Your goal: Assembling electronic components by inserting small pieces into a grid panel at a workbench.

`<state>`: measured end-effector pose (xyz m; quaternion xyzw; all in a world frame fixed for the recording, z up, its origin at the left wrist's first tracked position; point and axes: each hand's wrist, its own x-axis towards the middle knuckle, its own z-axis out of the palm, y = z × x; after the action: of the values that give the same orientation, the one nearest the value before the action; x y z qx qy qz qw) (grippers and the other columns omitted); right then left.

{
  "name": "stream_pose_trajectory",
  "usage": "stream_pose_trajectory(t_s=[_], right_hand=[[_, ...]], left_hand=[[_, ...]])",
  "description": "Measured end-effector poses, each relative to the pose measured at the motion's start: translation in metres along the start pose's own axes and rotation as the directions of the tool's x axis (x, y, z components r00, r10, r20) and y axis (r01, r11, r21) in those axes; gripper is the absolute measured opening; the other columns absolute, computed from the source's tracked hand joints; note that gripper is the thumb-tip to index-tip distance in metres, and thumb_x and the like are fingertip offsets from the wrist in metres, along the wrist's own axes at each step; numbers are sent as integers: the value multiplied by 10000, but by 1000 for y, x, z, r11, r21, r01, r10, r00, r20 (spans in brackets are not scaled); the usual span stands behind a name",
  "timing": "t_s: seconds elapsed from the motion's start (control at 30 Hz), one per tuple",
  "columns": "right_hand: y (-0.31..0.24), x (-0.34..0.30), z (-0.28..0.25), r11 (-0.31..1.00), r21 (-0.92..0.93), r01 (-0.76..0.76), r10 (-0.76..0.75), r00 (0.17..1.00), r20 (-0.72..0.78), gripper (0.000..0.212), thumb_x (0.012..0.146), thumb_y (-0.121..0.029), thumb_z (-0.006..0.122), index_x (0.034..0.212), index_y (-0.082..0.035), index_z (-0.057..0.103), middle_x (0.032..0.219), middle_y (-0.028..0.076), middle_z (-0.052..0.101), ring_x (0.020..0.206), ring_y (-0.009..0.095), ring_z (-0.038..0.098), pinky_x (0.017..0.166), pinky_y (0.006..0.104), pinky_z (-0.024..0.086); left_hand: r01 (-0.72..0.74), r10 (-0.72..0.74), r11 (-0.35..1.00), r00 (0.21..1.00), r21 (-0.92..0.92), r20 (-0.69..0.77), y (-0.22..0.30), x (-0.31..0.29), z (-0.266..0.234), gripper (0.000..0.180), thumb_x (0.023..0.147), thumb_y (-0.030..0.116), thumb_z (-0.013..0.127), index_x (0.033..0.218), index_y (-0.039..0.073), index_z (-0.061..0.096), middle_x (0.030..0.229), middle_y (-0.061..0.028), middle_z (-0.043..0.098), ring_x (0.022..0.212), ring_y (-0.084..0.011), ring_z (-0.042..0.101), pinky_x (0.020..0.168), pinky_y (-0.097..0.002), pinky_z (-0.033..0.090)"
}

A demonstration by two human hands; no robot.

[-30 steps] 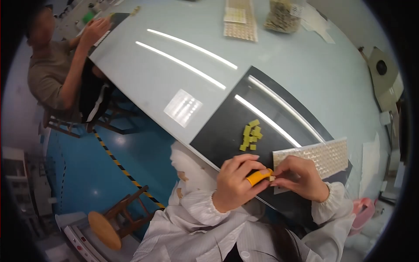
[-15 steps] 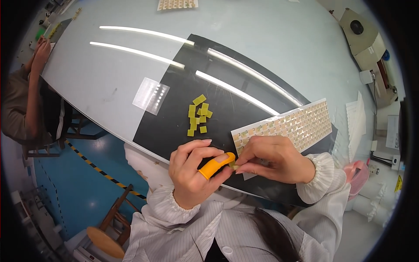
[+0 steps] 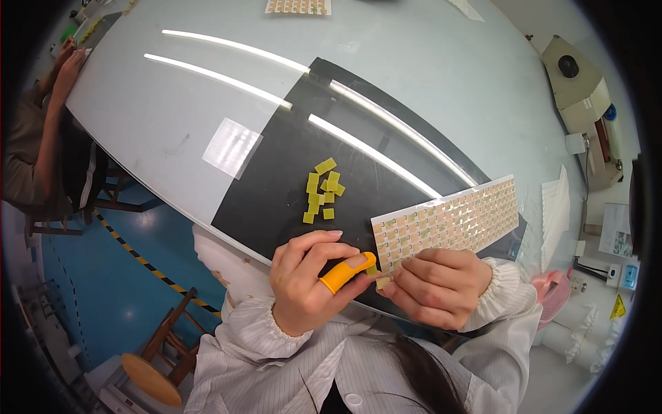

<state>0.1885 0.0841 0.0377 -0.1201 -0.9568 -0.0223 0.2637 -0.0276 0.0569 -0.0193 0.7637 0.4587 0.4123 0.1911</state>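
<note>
My left hand (image 3: 310, 279), with an orange-yellow finger cot (image 3: 338, 275) on one finger, pinches a small yellow-green square piece (image 3: 372, 270) between thumb and fingertip. Right beside it, the closed fingers of my right hand (image 3: 441, 286) meet at a small tan piece (image 3: 383, 283); whether it belongs to the sheet behind is hard to tell. That white sheet (image 3: 445, 221), covered in rows of small tan and greenish patches, lies partly under my right hand. Left of the sheet, several loose yellow-green squares (image 3: 321, 192) lie in a loose cluster on the black mat (image 3: 269, 186).
A clear plastic sheet (image 3: 232, 148) lies at the mat's left edge. Another patterned sheet (image 3: 298, 7) is at the table's far side. White papers (image 3: 554, 221) lie right. At far left, another person's hands (image 3: 69, 62) rest at the table edge. A wooden stool (image 3: 153, 378) stands lower left.
My right hand has turned so its knuckles face up, and a small tan piece now shows at its fingertips. My left hand still pinches the yellow-green square. The whole view has shifted slightly.
</note>
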Motion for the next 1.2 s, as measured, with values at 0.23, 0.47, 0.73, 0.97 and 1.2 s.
stream_pose_trajectory(t_s=[0.23,0.47,0.73,0.97,1.2], right_hand=[[2,17,-2,323,617,-718,686,626,371,146,817,-48,755,906,8,654,815,63,659,698,134,638,582,239,489],[10,21,-3,-60,510,-858,629,364,687,137,837,-88,756,872,11,667,815,42,659,703,86,618,595,218,486],[9,18,-8,-122,532,-838,740,280,611,126,828,-69,755,870,-10,652,809,26,650,716,77,597,609,213,474],[-38,-6,-9,365,329,-871,825,467,319,156,762,-6,765,890,-23,677,816,57,618,705,169,605,576,274,486],[-51,-13,7,546,199,-814,800,577,164,224,701,-22,792,897,-35,686,820,63,613,738,218,602,634,324,500]], left_hand=[[6,-5,1000,1000,23,-16,-1,-1,1,276,618,215,862,866,182,745,930,72,661,993,-168,608,790,-321,428],[1,-1,1000,1000,24,-16,-1,0,1,269,627,233,866,865,193,747,919,80,662,983,-164,611,790,-314,427],[-2,3,999,1000,38,-5,1,0,0,315,599,253,894,852,159,732,929,38,647,1001,-206,587,809,-342,447],[-10,11,1000,999,27,-43,1,1,5,275,594,264,882,805,171,734,891,61,657,966,-187,602,793,-332,428],[-34,34,999,999,18,-12,1,-2,3,348,560,141,902,853,116,715,920,-1,634,1004,-261,554,860,-387,452]])
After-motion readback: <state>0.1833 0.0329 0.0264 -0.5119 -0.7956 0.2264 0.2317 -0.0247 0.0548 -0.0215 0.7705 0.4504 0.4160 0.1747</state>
